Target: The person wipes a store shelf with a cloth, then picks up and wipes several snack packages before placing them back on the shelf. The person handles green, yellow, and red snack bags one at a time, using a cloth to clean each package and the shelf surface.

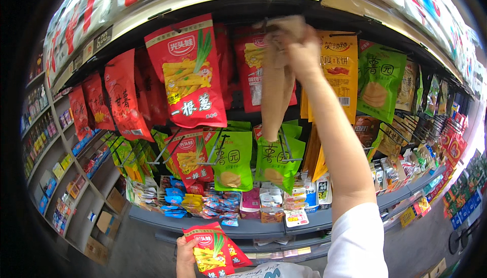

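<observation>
My right hand (pixel 302 51) is raised to the upper row of hanging snack bags, its fingers closed on a long beige cloth (pixel 277 87) that dangles in front of a red snack bag (pixel 249 95). The cloth is somewhat blurred at its top. Low in the view, my left hand (pixel 186 253) holds red snack bags (pixel 211 251) printed with yellow sticks and green onion, the thumb on the front one. A similar large red bag (pixel 188 84) hangs from a hook left of the cloth. Green snack bags (pixel 232 164) hang in the row below.
Orange bags (pixel 338 76) hang just right of the cloth. Bare metal hooks (pixel 213 162) jut out from the rack. Small packets (pixel 213 203) fill boxes on the grey shelf (pixel 205 226) beneath. Shelving with bottles (pixel 40 137) and cardboard boxes (pixel 97 249) stands at left.
</observation>
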{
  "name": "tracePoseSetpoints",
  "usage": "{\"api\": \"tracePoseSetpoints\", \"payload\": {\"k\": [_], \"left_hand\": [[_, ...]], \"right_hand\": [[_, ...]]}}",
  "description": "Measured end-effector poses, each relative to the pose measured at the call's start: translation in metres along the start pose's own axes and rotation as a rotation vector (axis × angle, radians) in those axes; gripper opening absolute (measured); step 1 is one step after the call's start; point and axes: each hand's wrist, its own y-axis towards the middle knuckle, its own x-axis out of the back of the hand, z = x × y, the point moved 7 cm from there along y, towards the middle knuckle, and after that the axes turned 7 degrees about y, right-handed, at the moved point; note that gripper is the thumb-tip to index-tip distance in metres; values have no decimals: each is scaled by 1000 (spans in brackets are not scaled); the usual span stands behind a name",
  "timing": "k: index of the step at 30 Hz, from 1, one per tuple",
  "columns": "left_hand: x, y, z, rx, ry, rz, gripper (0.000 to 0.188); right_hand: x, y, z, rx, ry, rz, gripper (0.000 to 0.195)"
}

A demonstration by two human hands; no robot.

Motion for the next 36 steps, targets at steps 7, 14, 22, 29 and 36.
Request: {"api": "tracePoseSetpoints", "payload": {"k": [7, 14, 22, 29, 36], "left_hand": [[3, 2, 12, 25, 2, -52, 28], [19, -19, 0, -41, -7, -175, 25], [24, -24, 2, -73, 4, -229, 23], [41, -36, 5, -77, 15, -267, 29], [33, -25, 1, -50, 8, -252, 29]], "right_hand": [[-46, -16, -27, 625, -1079, 289, 44], [-14, 8, -112, 106, -645, 518, 28], [8, 45, -126, 52, -403, 108, 18], [-2, 19, -65, 332, -506, 155, 19], [-21, 37, -27, 519, -759, 307, 20]]}}
